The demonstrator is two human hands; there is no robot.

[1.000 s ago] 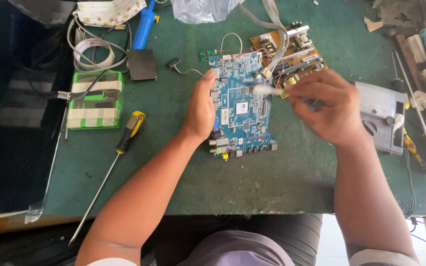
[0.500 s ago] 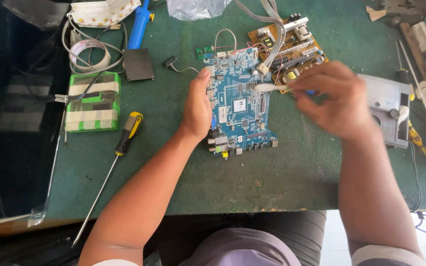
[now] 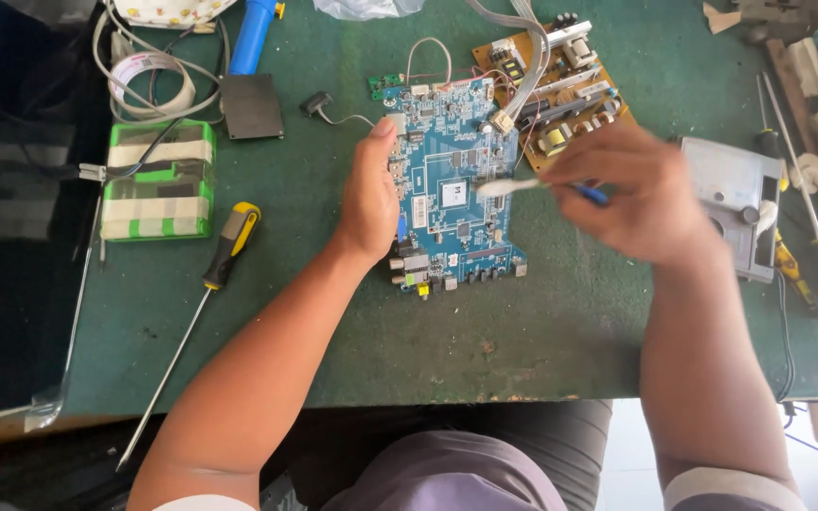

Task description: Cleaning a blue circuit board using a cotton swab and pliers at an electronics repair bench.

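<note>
A wide green work mat fills the bench, and square in its upper middle lies the blue circuit board, flat, component side up, a pale square chip near its centre and a row of silver and coloured connectors along its lower left edge. The left hand lies along the board's left edge, palm down, fingers closed together and pressed on the rim, thumb tip up at the top left corner, so the board sits just to the right of those fingers and partly under them. The right hand hovers over the mat to the right of the board, blurred, its fingers pinched shut around a thin brush with a blue handle; the white bristle end pokes left and sits over the board's right half, near the chip. Whether the bristles touch the surface cannot be told. Behind the brush, a brown power board touches the blue board's top right corner, joined by a grey ribbon cable. Left of the forearm lies a yellow-handled screwdriver, well apart from the board.
</note>
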